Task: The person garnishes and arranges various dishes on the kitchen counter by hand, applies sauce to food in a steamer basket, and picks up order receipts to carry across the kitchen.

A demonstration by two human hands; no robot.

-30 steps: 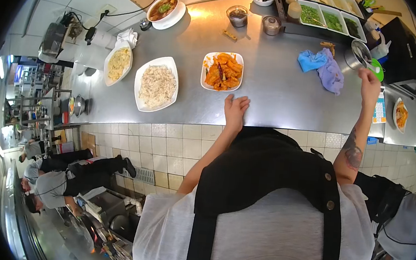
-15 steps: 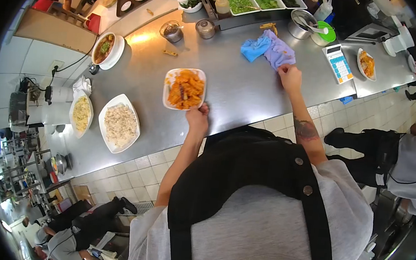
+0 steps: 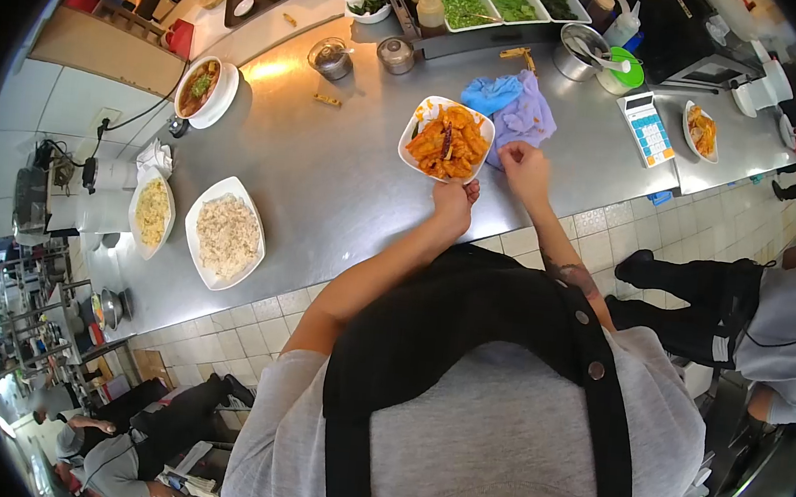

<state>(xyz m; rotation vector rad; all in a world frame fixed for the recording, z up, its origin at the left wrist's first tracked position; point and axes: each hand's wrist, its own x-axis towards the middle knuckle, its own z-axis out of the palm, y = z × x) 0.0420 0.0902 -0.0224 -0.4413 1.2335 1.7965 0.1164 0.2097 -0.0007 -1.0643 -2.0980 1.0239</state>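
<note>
My left hand [image 3: 455, 202] grips the near rim of a white bowl [image 3: 406, 155], which is tilted a little toward me. Glossy orange fried pieces [image 3: 446, 143] with a dark dried chili on top fill it. Just right of the bowl, my right hand [image 3: 526, 173] is closed on the lower end of a purple cloth [image 3: 528, 118]. Its fingertips are partly hidden, close to the bowl's right side. A blue cloth [image 3: 490, 94] lies bunched against the purple one on the steel counter [image 3: 327, 195].
To the left stand a plate of rice [image 3: 227, 236], a dish of yellow food [image 3: 152, 213] and a soup bowl [image 3: 199, 89]. A calculator [image 3: 647, 130], a metal pot [image 3: 581, 52] and a small plate of food [image 3: 701, 132] are at right. Co-workers [image 3: 781, 310] stand on both sides.
My left hand has carried the bowl to the right, near the cloths. My right hand has come left and nearer with the purple cloth's end, toward the bowl.
</note>
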